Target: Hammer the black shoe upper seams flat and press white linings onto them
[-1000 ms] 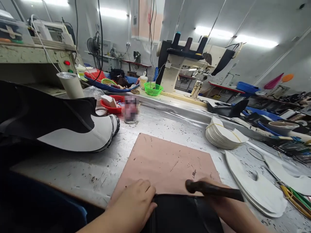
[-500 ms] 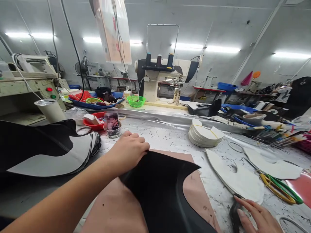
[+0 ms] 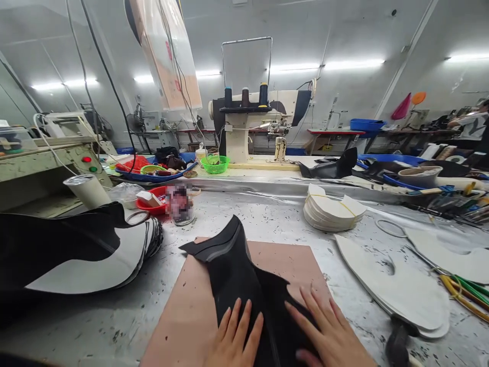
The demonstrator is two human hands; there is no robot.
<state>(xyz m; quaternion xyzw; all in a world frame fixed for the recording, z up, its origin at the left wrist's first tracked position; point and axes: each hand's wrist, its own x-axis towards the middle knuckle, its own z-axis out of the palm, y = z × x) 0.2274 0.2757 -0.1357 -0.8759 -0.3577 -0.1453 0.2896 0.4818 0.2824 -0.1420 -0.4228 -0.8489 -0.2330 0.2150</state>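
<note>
Left hand [image 3: 235, 339] and right hand [image 3: 326, 334] — both flat, fingers spread, gripping nothing — pressing black leather piece [image 3: 244, 278] onto pink cutting mat [image 3: 183, 311].

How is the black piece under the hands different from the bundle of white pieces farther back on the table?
The black piece is a single dark sheet spread on the pinkish mat; the white bundle is a pale stack on the bare table. Both hands, left hand and right hand, press flat on the black piece; nothing touches the white bundle, which a thin band holds together. Both are flat cut shapes.
</note>
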